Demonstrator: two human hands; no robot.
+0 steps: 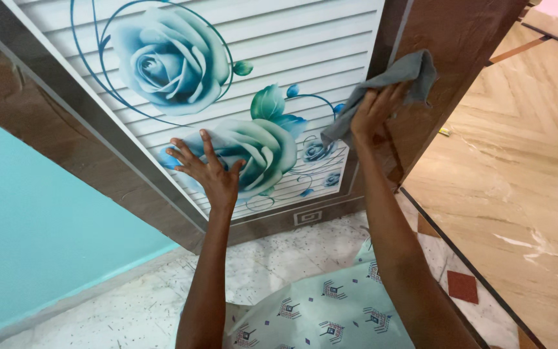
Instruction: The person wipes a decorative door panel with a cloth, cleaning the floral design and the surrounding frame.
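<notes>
Head view shows your right hand [374,111] gripping a grey cloth [395,81] against the door's [305,45] brown right edge, beside the rose panel. Your left hand [209,168] lies flat, fingers spread, on the lower panel. You're mid-wipe; next likely needs firm strokes along that edge.

A grey cloth [392,81] lies against a white door [305,45] printed with teal roses [163,61].
</notes>
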